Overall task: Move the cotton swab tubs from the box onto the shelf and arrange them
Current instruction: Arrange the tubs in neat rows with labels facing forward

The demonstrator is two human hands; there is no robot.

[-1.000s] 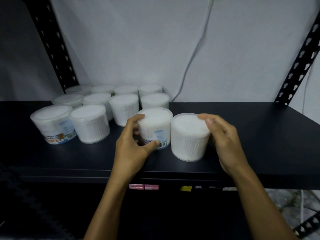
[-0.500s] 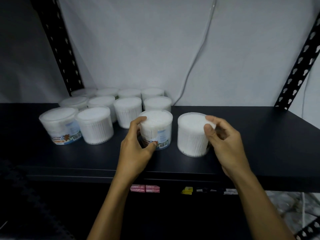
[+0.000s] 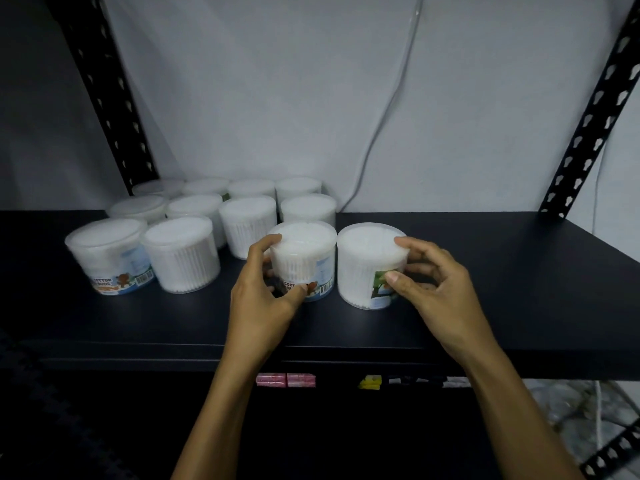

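Several clear round cotton swab tubs stand in rows on the black shelf [image 3: 485, 271], filling its left half back to the wall. My left hand [image 3: 259, 296] grips the front tub with the bear label [image 3: 304, 251], thumb on the label and fingers behind its left side. Just to its right stands another front tub [image 3: 363, 261], green label edge showing. My right hand [image 3: 440, 289] holds that one, thumb on its label and index finger on the lid rim. Both tubs rest upright on the shelf, nearly touching. The box is out of view.
Black perforated uprights [image 3: 114, 109] rise at the left and at the right [image 3: 588, 123] of the shelf. A white cable [image 3: 388, 123] hangs down the wall behind. Small pink and yellow tags [image 3: 285, 380] sit under the shelf's front edge. The shelf's right half holds nothing.
The right tub has been turned in my right hand, so a green label now shows at its front right. It also sits closer to the bear-label tub. My left hand keeps its grip.
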